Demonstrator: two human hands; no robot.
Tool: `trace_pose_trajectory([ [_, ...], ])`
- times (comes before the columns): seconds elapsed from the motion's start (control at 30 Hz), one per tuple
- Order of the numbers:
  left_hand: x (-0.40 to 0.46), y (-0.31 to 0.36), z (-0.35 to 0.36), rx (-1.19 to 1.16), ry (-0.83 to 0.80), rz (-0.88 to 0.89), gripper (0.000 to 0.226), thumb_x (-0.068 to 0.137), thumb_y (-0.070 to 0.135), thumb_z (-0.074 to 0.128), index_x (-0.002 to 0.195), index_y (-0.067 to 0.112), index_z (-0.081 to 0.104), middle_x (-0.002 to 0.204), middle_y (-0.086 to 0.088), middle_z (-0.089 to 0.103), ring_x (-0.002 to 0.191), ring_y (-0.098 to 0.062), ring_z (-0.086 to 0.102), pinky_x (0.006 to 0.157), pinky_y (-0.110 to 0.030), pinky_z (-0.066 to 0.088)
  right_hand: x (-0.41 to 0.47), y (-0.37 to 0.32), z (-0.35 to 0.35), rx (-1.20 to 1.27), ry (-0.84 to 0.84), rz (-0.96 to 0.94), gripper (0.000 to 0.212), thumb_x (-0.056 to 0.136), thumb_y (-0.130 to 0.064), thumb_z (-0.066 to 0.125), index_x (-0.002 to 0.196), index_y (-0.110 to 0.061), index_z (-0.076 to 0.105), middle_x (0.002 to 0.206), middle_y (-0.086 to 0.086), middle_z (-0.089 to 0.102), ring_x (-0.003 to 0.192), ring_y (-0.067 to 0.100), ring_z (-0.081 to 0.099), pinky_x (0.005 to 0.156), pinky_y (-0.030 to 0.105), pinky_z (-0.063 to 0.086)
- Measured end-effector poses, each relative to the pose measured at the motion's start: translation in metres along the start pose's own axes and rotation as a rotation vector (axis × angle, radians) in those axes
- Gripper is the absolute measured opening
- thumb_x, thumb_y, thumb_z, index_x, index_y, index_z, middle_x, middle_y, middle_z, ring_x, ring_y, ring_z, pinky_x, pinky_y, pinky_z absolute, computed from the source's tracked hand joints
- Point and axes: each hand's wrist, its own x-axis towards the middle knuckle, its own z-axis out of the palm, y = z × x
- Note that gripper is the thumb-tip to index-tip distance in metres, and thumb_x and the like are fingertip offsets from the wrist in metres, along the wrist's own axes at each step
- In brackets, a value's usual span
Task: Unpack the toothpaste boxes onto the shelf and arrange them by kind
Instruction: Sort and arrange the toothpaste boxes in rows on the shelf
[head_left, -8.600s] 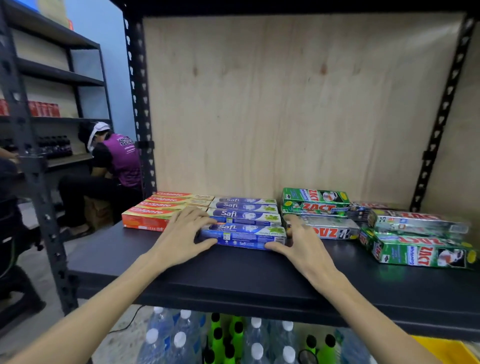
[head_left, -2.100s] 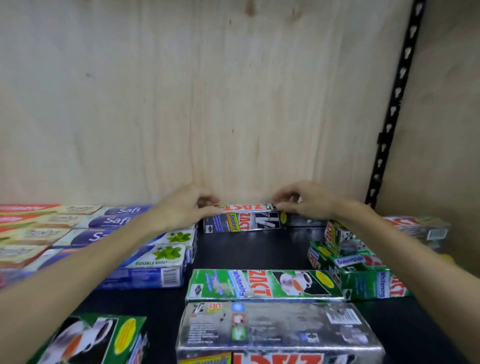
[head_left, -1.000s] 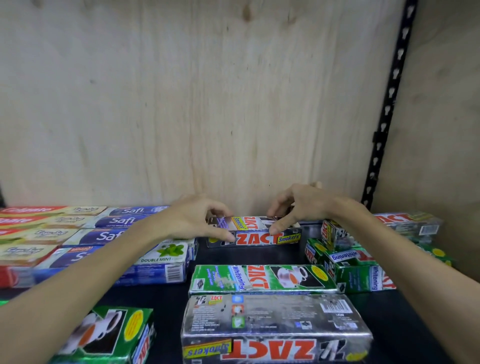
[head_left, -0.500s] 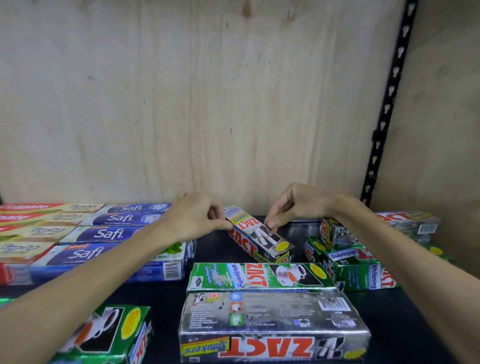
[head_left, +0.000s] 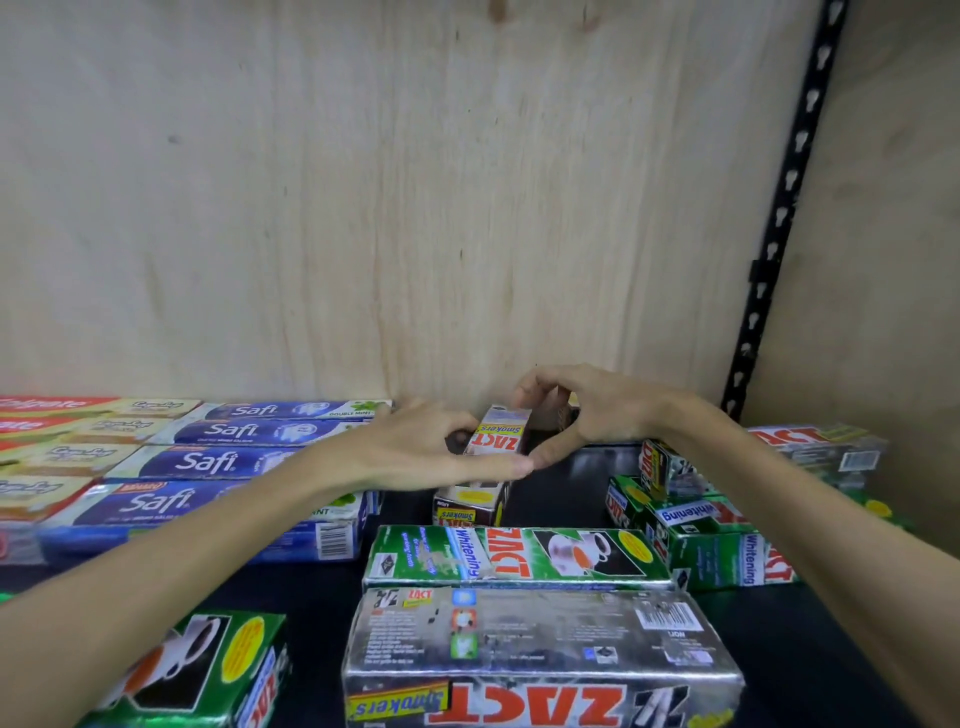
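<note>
- Head view, centre of the frame: both hands meet on a Zact Smokers box that lies on the dark shelf, its long axis running from near to far, toward the plywood back panel.
- The left hand comes in from the lower left and lies along the box's left side, fingers curled against it and thumb stretched across toward the right.
- The right hand comes in from the lower right, fingers arched over the far end of the box and thumb low on its right side; how firmly it clamps is hard to tell, since the far end is hidden.
- Left of the frame: rows of blue Safi boxes, and beyond them red Colgate boxes at the left edge.
- Lower centre: a green Zact Whitening box lies crosswise, just behind a silver Zact Smokers pack.
- Lower left: another green Zact box, cut by the edge.
- Right: a loose heap of green Zact Whitening boxes near the black perforated upright.
</note>
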Motion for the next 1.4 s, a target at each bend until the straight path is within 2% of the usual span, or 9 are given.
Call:
trace_pose_trajectory([
  [0.2,-0.001,-0.002,-0.001,-0.021,-0.053,0.017,0.064,0.062,0.083,0.056,0.115,0.046,0.059,0.105,0.020,0.063,0.110,-0.007,0.053,0.106,-0.042,0.038,0.002,0.000,-0.001,-0.076,-0.100,0.027,0.077,0.078,-0.041,0.085,0.146,-0.031,0.050,0.143,-0.012,0.055,0.130,0.009,0.049,0.111,0.032,0.039],
  [0.37,0.002,-0.014,-0.007,-0.052,-0.031,0.033,0.084,0.055,0.069,0.054,0.134,0.043,0.052,0.121,0.027,0.063,0.121,-0.001,0.050,0.112,-0.042,0.033,0.003,0.012,-0.003,-0.167,0.037,0.071,0.051,0.079,-0.039,0.085,0.126,-0.033,0.065,0.116,-0.007,0.067,0.107,0.013,0.060,0.094,0.031,0.049],
  [0.47,0.007,-0.025,-0.007,-0.105,0.064,0.014,0.067,0.066,0.055,0.068,0.130,0.036,0.057,0.122,0.022,0.066,0.111,0.002,0.059,0.108,-0.040,0.042,0.006,0.019,-0.004,-0.175,0.108,0.095,0.040,0.076,-0.039,0.087,0.111,-0.031,0.070,0.099,-0.009,0.068,0.094,0.009,0.062,0.086,0.030,0.051],
  [0.6,0.013,-0.038,-0.007,0.048,0.242,-0.014,0.050,0.078,0.053,0.074,0.122,0.034,0.060,0.118,0.016,0.068,0.112,-0.005,0.061,0.105,-0.042,0.043,0.006,0.018,-0.004,-0.201,0.155,0.102,0.031,0.083,-0.037,0.082,0.110,-0.029,0.068,0.095,-0.014,0.066,0.085,0.002,0.059,0.067,0.012,0.038],
  [0.73,0.013,-0.047,-0.009,0.122,0.344,-0.096,0.055,0.077,0.061,0.075,0.118,0.029,0.060,0.112,0.012,0.067,0.107,-0.011,0.061,0.098,-0.042,0.046,0.007,0.018,-0.003,-0.137,0.198,0.115,0.041,0.076,-0.038,0.087,0.110,-0.025,0.069,0.095,-0.012,0.069,0.088,0.004,0.063,0.072,0.016,0.045],
  [0.93,0.016,-0.055,-0.008,0.056,0.354,-0.168,0.046,0.074,0.043,0.085,0.110,0.025,0.062,0.109,0.007,0.066,0.102,-0.014,0.061,0.091,-0.038,0.052,0.008,0.017,-0.001,-0.170,0.222,0.138,0.041,0.078,-0.031,0.087,0.112,-0.022,0.066,0.105,-0.005,0.067,0.092,0.010,0.060,0.068,0.015,0.042],
  [1.03,0.017,-0.058,-0.007,0.041,0.345,-0.202,0.049,0.073,0.040,0.087,0.112,0.022,0.064,0.113,0.006,0.065,0.102,-0.013,0.061,0.091,-0.035,0.052,0.008,0.021,-0.002,-0.205,0.247,0.179,0.041,0.078,-0.024,0.086,0.111,-0.023,0.062,0.110,0.000,0.063,0.098,0.016,0.058,0.076,0.026,0.042],
  [1.3,0.016,-0.057,-0.006,0.053,0.338,-0.208,0.043,0.073,0.042,0.086,0.104,0.022,0.065,0.108,0.004,0.065,0.097,-0.016,0.061,0.088,-0.039,0.054,0.007,0.020,-0.002,-0.417,0.252,0.359,0.050,0.073,-0.062,0.078,0.105,-0.030,0.056,0.115,-0.006,0.064,0.111,0.021,0.058,0.101,0.043,0.041],
  [1.4,0.015,-0.054,-0.008,0.102,0.322,-0.186,0.040,0.075,0.042,0.084,0.106,0.023,0.066,0.109,0.005,0.066,0.098,-0.015,0.062,0.087,-0.038,0.055,0.003,0.019,-0.006,-0.209,0.278,0.378,0.060,0.057,-0.079,0.075,0.094,-0.034,0.062,0.107,-0.014,0.068,0.108,0.016,0.062,0.100,0.044,0.044],
])
